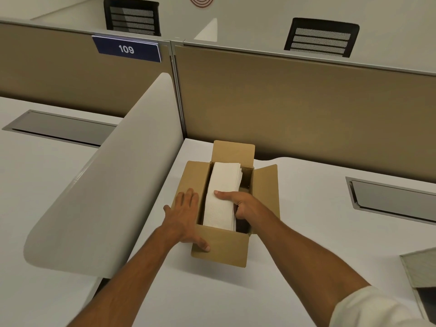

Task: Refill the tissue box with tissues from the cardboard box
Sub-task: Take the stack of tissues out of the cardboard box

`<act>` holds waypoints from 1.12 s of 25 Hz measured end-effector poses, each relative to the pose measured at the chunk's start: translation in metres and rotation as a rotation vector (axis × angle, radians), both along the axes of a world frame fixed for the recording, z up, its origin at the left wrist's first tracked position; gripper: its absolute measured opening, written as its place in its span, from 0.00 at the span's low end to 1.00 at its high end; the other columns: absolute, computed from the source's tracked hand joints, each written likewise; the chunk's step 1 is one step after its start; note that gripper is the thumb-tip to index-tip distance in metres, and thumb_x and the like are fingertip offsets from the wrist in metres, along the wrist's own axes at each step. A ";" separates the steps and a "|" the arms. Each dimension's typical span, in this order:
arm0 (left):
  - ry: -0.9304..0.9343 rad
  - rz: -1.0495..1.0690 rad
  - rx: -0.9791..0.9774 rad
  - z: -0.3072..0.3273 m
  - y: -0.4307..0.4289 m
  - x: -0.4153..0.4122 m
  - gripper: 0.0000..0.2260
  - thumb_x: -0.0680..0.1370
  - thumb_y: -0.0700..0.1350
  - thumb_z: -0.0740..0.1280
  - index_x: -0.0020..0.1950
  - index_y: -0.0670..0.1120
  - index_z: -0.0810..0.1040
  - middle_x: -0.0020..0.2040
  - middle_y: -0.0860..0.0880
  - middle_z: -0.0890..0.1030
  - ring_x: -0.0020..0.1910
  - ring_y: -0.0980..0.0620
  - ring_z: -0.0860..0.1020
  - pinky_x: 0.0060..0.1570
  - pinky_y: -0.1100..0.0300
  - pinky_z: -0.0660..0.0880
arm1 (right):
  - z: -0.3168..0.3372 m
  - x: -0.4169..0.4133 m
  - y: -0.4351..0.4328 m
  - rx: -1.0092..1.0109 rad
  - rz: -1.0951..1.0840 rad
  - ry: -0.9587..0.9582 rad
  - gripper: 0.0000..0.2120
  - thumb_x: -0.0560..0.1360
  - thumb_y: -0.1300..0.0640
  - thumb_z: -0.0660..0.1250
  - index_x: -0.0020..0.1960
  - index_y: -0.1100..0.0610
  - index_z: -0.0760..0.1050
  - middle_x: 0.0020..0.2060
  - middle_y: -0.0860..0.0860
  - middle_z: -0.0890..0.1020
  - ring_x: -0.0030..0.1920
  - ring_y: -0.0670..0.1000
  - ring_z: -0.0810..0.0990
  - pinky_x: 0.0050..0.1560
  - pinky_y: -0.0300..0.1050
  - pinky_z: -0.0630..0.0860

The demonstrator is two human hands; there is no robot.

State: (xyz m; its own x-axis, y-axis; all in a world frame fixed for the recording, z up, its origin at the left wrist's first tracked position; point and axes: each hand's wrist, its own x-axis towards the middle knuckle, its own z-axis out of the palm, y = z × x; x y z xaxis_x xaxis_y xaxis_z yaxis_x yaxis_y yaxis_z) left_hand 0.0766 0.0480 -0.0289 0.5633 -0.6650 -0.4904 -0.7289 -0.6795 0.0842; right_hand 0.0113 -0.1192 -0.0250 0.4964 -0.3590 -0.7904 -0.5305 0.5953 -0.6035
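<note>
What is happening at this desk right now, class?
A person is taking tissues out of an open cardboard box on a white desk. The left hand lies flat on the box's left flap, steadying it. The right hand grips a white stack of tissues, thumb on top, fingers down inside the box. The stack is still inside the box.

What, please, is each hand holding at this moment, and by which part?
The right hand grips the tissue stack by its right edge, thumb on top. The left hand only rests flat on the cardboard box flap.
</note>
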 end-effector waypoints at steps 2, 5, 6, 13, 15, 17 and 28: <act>-0.001 0.001 0.001 0.000 0.001 -0.001 0.67 0.54 0.72 0.73 0.76 0.47 0.36 0.79 0.46 0.37 0.77 0.40 0.40 0.68 0.30 0.54 | 0.010 -0.001 0.001 -0.024 -0.019 -0.046 0.26 0.63 0.61 0.80 0.56 0.60 0.73 0.55 0.59 0.79 0.56 0.60 0.77 0.63 0.60 0.73; -0.006 0.008 0.006 0.000 0.003 -0.001 0.67 0.54 0.72 0.73 0.76 0.46 0.35 0.79 0.46 0.36 0.77 0.41 0.39 0.69 0.31 0.53 | 0.029 -0.006 0.000 -0.039 -0.030 -0.119 0.23 0.64 0.60 0.79 0.55 0.58 0.74 0.55 0.59 0.79 0.56 0.60 0.78 0.62 0.62 0.74; -0.008 0.010 0.006 0.001 0.003 -0.002 0.67 0.55 0.73 0.72 0.76 0.46 0.34 0.79 0.46 0.36 0.77 0.41 0.39 0.70 0.31 0.52 | 0.037 -0.010 -0.001 -0.047 -0.030 -0.147 0.22 0.64 0.59 0.79 0.53 0.57 0.74 0.55 0.58 0.80 0.56 0.59 0.78 0.62 0.62 0.74; -0.075 -0.002 -0.011 0.025 -0.003 -0.010 0.59 0.60 0.73 0.69 0.77 0.49 0.40 0.79 0.46 0.39 0.78 0.42 0.40 0.67 0.29 0.35 | 0.073 -0.062 -0.025 0.007 -0.126 -0.348 0.22 0.66 0.59 0.78 0.57 0.55 0.75 0.54 0.58 0.81 0.56 0.59 0.80 0.58 0.61 0.76; -0.120 0.006 -0.122 0.039 -0.017 -0.019 0.49 0.66 0.68 0.69 0.77 0.50 0.50 0.80 0.45 0.50 0.78 0.43 0.49 0.70 0.31 0.38 | 0.079 -0.083 -0.032 0.029 -0.195 -0.363 0.22 0.66 0.60 0.77 0.58 0.55 0.74 0.55 0.58 0.81 0.56 0.59 0.80 0.55 0.61 0.76; -0.046 0.120 -0.400 0.050 -0.036 -0.038 0.33 0.73 0.57 0.69 0.73 0.48 0.62 0.75 0.45 0.65 0.73 0.43 0.64 0.73 0.39 0.55 | 0.082 -0.107 -0.038 0.054 -0.270 -0.383 0.22 0.66 0.60 0.77 0.58 0.55 0.74 0.55 0.58 0.81 0.56 0.59 0.80 0.53 0.62 0.77; 1.477 0.992 -0.907 0.060 -0.134 -0.196 0.31 0.73 0.70 0.58 0.57 0.45 0.80 0.55 0.41 0.83 0.54 0.43 0.81 0.49 0.50 0.79 | 0.091 -0.247 -0.076 0.105 -0.606 -0.532 0.26 0.66 0.59 0.77 0.61 0.60 0.74 0.54 0.60 0.83 0.56 0.61 0.80 0.51 0.63 0.78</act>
State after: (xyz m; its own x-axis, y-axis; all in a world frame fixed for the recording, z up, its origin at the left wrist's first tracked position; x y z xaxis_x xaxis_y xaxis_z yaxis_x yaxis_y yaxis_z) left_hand -0.1194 -0.0859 0.0310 0.3744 -0.7091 -0.5975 0.7484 -0.1494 0.6462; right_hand -0.2354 -0.1952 0.0665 0.5585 -0.6229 -0.5478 0.2442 0.7546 -0.6091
